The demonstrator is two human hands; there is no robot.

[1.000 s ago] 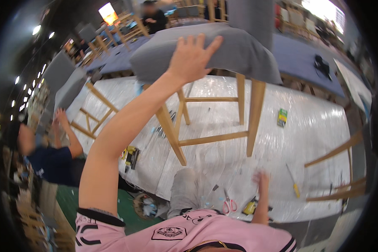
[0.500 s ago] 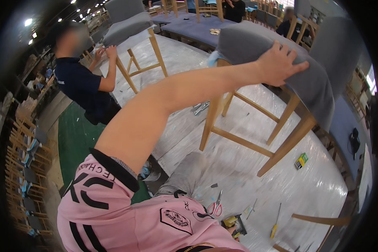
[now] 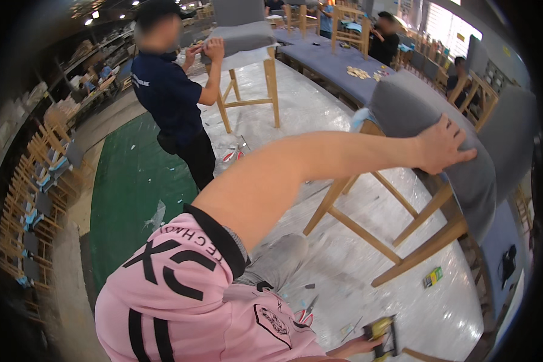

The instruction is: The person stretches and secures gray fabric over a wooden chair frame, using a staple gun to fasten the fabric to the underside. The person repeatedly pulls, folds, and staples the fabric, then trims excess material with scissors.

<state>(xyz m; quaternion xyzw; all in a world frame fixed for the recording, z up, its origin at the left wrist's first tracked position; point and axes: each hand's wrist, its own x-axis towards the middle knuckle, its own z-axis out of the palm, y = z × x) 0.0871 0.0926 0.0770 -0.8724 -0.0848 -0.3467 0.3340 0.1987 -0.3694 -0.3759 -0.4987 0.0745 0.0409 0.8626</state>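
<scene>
With fingers spread, my left hand [image 3: 445, 145] lies on the grey fabric seat [image 3: 404, 99] of a chair in front of me. The chair tilts, its wooden legs [image 3: 431, 250] slanting down toward the wrapped tabletop and its grey backrest [image 3: 513, 130] at the right. At the lower edge, my right hand [image 3: 359, 346] is closed around a yellow and black staple gun [image 3: 381, 335], held low by the table. Scissors with red handles [image 3: 306, 315] lie between my body and the staple gun. A small green and yellow box [image 3: 432, 277] rests beyond the staple gun.
Across the table at the left, a person in a dark shirt [image 3: 166, 81] holds another grey chair [image 3: 244, 45]. More scissors [image 3: 232, 155] lie beside that chair. A purple-covered table [image 3: 332, 63] stands behind, and stacked chairs [image 3: 39, 205] line the far left.
My view has swung, so the chairs and the other person appear farther right and lower. My right hand and the staple gun have come further into sight. My left hand stays on the seat.
</scene>
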